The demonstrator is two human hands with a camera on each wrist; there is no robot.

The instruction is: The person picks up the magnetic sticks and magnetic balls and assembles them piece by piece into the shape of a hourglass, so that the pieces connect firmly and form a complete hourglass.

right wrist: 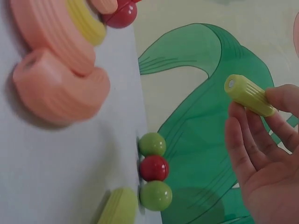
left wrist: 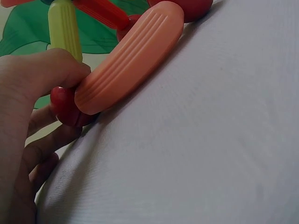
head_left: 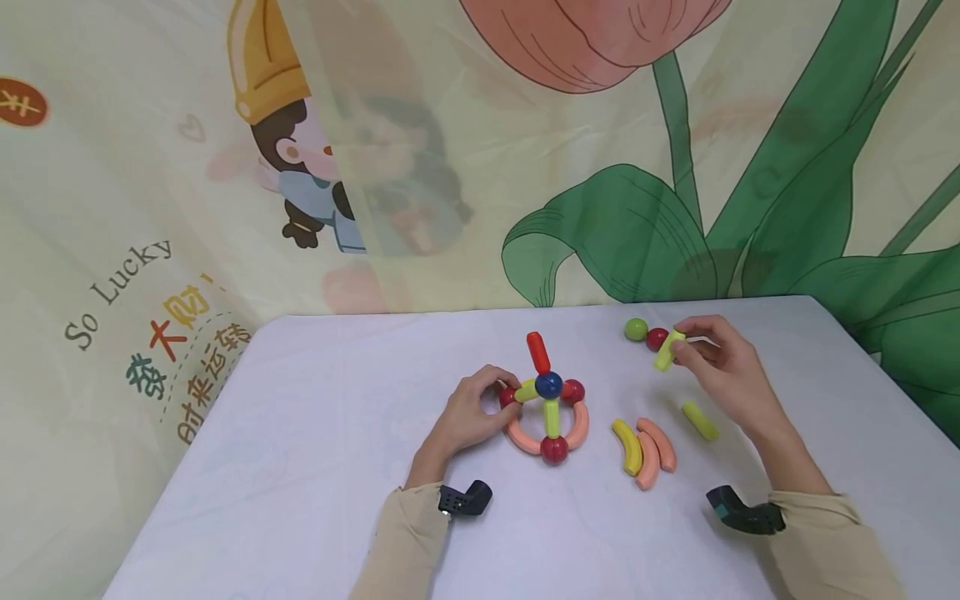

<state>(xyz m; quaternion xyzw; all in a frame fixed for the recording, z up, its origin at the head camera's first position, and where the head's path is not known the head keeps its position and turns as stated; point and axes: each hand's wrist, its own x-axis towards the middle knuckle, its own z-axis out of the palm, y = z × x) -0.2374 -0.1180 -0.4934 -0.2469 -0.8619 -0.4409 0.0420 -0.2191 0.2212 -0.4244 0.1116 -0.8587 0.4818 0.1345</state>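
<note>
A magnetic stick-and-ball structure stands on the table, with salmon curved sticks (head_left: 577, 427) and red balls (head_left: 554, 450) at its base. Yellow-green rods (head_left: 552, 418) rise from it to a blue ball (head_left: 549, 384), topped by a tilted red rod (head_left: 537, 352). My left hand (head_left: 471, 410) holds the structure's left corner, thumb and fingers about a red ball (left wrist: 65, 106) there. Raised above the table at the right, my right hand (head_left: 726, 375) pinches a short yellow-green rod (right wrist: 247, 95) between thumb and fingers. A metal disc shows in the rod's end in the right wrist view.
Behind the raised rod, green balls (right wrist: 156, 196) and a red ball (right wrist: 154, 168) lie in a row. Closer in are a yellow curved stick (head_left: 627, 447), two salmon curved sticks (head_left: 657, 444) and another yellow-green rod (head_left: 700, 421). A printed cloth (head_left: 450, 167) hangs behind the white table (head_left: 300, 467).
</note>
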